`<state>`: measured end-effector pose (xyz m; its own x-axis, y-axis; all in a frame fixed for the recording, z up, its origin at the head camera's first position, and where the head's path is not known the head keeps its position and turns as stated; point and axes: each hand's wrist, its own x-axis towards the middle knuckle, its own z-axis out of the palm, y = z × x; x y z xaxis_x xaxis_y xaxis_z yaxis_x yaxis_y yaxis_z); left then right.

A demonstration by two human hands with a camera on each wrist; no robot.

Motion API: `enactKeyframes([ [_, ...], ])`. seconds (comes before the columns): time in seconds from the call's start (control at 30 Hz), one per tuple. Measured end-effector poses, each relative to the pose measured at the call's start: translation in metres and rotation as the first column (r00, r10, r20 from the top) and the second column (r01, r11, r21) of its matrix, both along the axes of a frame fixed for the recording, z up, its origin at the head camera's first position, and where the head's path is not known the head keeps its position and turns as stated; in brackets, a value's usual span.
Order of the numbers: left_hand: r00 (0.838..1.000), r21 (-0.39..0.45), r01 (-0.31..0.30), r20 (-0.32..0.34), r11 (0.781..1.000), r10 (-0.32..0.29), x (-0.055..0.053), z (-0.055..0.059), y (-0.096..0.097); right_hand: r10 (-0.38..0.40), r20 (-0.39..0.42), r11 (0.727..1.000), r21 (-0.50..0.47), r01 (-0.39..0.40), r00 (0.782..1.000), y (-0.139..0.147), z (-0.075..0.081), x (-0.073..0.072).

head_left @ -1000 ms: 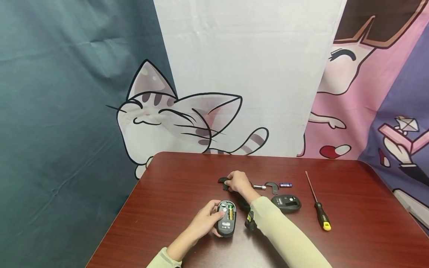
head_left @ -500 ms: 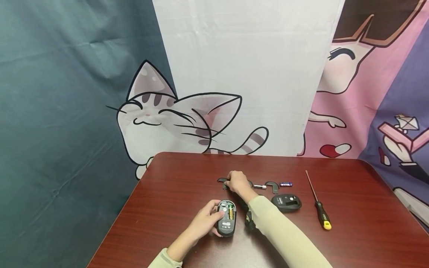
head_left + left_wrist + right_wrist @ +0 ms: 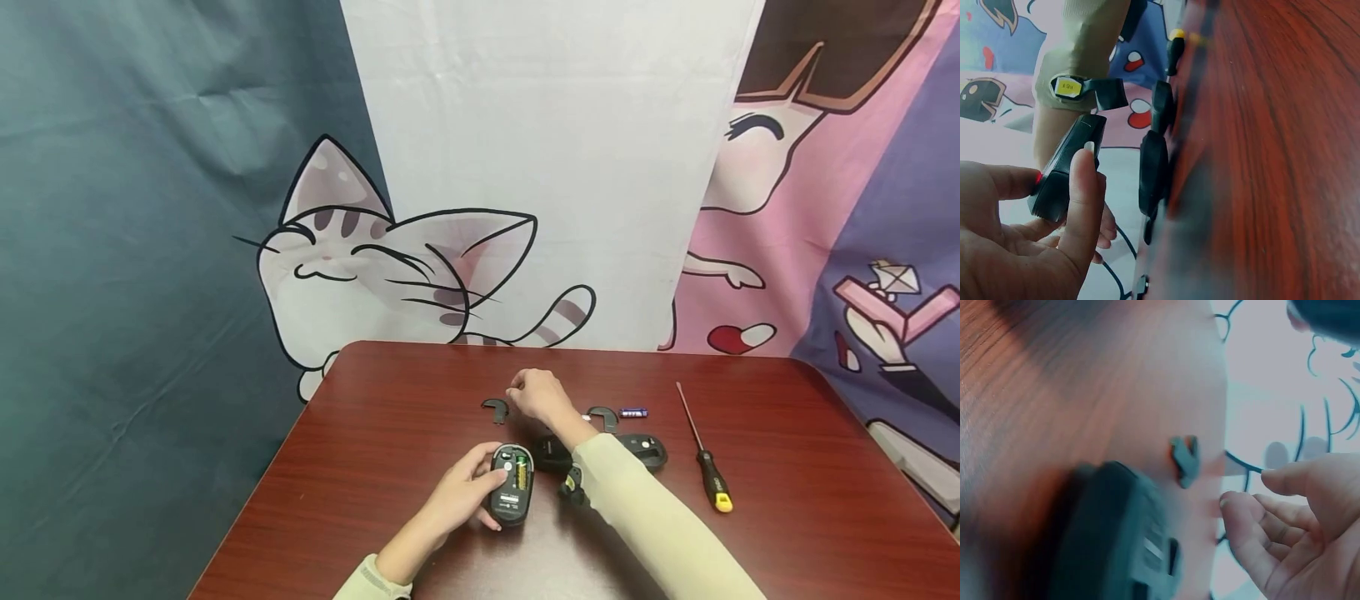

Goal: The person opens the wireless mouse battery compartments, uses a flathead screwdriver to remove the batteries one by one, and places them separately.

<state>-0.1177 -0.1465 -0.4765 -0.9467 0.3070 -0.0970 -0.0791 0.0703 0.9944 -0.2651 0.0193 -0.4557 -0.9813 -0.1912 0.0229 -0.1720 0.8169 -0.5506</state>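
My left hand (image 3: 463, 492) grips a black computer mouse (image 3: 512, 504), its underside turned up; the thumb lies on that underside. A green and gold battery (image 3: 522, 472) sits in its uncovered slot. Seen from the left wrist, the mouse (image 3: 1060, 172) is pinched between thumb and fingers, off the table. My right hand (image 3: 538, 393) is raised above the far part of the table, its fingers loosely bent with nothing between them; in the right wrist view the hand's (image 3: 1297, 531) thumb and forefinger stand apart. Left of it lies a dark hooked battery cover (image 3: 496, 409).
A second mouse (image 3: 551, 454) and a third mouse (image 3: 647, 451) lie underside up, partly behind my right arm. Beyond them are another battery cover (image 3: 604, 417) and a blue battery (image 3: 633, 412). A screwdriver (image 3: 708, 475) lies on the right. A printed curtain (image 3: 570, 167) hangs behind the table.
My right hand has come away from the left battery cover, up and slightly right, leaving it on the table. The left hand keeps hold of the mouse. The head view has shifted slightly.
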Motion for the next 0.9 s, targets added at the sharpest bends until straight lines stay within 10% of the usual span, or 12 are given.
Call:
enactKeyframes([
  [0.9, 0.998, -0.009, -0.01, -0.059, 1.0, 0.01, -0.003, 0.01, 0.017, -0.044, -0.053, 0.998, -0.041, 0.042, 0.998, 0.117, 0.051, 0.059],
])
